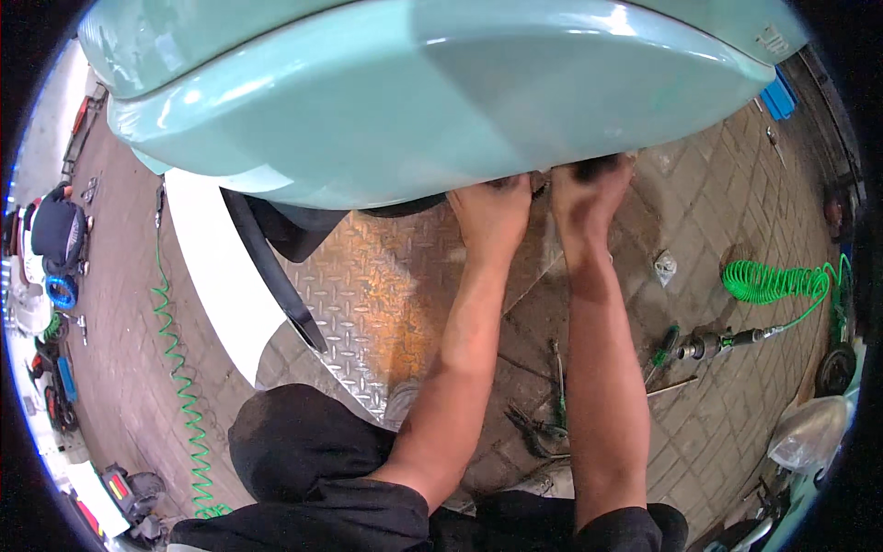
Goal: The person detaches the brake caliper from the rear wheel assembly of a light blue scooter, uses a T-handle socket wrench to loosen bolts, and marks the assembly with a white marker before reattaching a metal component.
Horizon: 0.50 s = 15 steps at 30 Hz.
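A glossy pale green car body panel (368,101) spans the upper part of the head view. Both my arms stretch forward to its lower edge. My left hand (494,213) is at that edge, its fingers bent out of sight under or behind the panel. Just to its right, my right hand (589,207) reaches to the same edge, with dark smudges near the knuckles. Its fingertips are hidden too, so what either hand grips does not show. A dark strip (400,210) runs under the panel, left of my left hand.
A white curved panel (216,267) stands at left over metal tread plate (354,313). On the paving lie an air tool (704,346) on a green coiled hose (773,279), a green-handled screwdriver (667,342), pliers (532,431) and a small plastic bag (664,267). Another green coil (179,368) crosses the left floor.
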### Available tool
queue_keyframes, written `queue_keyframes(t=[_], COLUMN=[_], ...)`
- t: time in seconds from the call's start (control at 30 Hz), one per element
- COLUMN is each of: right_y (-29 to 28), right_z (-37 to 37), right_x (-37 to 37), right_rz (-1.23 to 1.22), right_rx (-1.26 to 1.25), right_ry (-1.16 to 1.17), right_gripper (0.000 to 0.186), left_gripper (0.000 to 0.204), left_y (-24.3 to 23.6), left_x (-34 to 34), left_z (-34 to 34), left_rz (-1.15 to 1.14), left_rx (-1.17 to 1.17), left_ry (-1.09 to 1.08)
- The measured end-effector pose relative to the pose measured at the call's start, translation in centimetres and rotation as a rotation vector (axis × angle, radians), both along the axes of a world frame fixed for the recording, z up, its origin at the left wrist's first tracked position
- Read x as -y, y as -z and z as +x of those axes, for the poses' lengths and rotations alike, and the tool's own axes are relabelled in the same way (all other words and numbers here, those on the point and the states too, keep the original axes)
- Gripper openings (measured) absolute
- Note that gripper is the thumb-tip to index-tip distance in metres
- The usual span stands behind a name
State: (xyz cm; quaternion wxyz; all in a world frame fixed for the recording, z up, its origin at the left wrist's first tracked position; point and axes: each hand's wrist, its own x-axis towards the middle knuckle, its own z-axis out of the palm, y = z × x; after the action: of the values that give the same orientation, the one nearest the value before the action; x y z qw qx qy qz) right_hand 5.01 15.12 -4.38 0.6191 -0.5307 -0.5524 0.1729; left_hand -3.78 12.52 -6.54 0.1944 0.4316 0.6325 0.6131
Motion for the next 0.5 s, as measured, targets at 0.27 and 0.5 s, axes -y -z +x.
queue_keyframes(t=[0.27, 0.5], right_y=[1.8, 0.8], right_z=[1.8, 1.2], right_x=[-1.3, -0.8], right_rz=[0.058, -0.004], right_rx=[0.376, 0.378], right_ry=[0.003, -0.003], right_gripper=[0.041, 0.05], left_gripper=[0.072, 0.054], left_y=[-0.1, -1.1], left_x=[1.7, 1.1], left_z=[1.0, 0.0], left_rz=[-0.215, -0.015], left_rx=[0.593, 0.806], left_ry=[-0.152, -0.013])
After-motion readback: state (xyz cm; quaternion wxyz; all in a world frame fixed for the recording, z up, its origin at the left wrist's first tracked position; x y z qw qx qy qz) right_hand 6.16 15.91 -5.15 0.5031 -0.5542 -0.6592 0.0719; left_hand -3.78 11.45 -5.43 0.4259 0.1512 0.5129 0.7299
